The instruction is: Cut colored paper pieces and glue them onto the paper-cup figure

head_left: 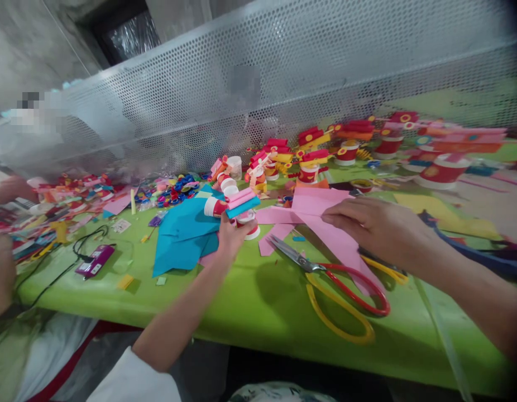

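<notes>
My left hand [231, 237] is closed around a red-and-white paper cup [252, 230] topped with rolled pink and blue paper [243, 204]. Another red-and-white cup [214, 206] lies on its side just left of it, by folded blue paper sheets [181, 240]. The fingers of my right hand [359, 220] are together at the edge of a pink paper sheet [311, 204]; its thumb is mostly hidden. Between my hands and nearer to me lie large scissors [315, 265] with one red and one yellow handle, blades pointing left, partly over cut pink pieces.
Cup models with paper rolls [311, 167] line the back before a perforated metal screen [191, 106]. Colourful small parts [178, 190] are heaped left of centre. A purple power box [95, 261] with black cables sits left. Another person's arm [1, 273] shows at far left.
</notes>
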Motion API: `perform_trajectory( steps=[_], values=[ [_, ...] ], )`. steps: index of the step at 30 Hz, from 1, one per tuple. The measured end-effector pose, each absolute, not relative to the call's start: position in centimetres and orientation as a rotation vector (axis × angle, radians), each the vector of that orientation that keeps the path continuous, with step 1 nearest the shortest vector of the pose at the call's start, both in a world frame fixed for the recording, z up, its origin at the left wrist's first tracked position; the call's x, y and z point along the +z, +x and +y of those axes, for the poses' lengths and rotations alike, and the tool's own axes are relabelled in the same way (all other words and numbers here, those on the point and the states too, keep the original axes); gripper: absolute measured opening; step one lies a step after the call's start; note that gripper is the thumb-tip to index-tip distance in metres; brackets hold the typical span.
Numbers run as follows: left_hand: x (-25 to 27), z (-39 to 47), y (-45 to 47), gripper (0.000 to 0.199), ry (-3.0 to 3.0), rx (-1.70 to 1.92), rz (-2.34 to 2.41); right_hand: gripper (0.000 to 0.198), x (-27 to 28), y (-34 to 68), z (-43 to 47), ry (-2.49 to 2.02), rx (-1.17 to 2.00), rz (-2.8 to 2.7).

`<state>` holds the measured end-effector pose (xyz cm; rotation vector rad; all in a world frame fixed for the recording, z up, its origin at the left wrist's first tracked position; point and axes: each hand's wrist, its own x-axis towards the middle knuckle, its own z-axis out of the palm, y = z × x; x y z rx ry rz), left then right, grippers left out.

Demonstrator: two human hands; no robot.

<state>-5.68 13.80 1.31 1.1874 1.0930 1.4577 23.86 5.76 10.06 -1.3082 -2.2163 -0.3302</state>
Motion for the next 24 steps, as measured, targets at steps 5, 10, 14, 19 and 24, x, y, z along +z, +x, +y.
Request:
perform_trajectory(
  steps=[5,10,14,19,24],
  values=[
    [1.9,14.0,-6.7,0.052,1.244,1.337,1.097,0.039,10.0,24.1,5.5,-1.38,-0.284,-2.196],
    [3.1,13.1,-8.6,0.051,1.27,1.119,1.005,0.034,9.3,24.3,5.6,-1.433,-0.246,-2.209],
    [3.7,12.4,-9.1,0.049,1.29,1.002,0.95,0.035,8.6,24.1,5.8,-1.459,-0.227,-2.224],
    [3.8,12.2,-8.8,0.052,1.305,0.912,0.905,0.041,8.6,23.7,6.2,-1.44,-0.211,-2.26],
    [3.8,12.4,-8.9,0.057,1.276,0.874,0.902,0.049,8.6,23.2,6.9,-1.398,-0.181,-2.29]
  ],
)
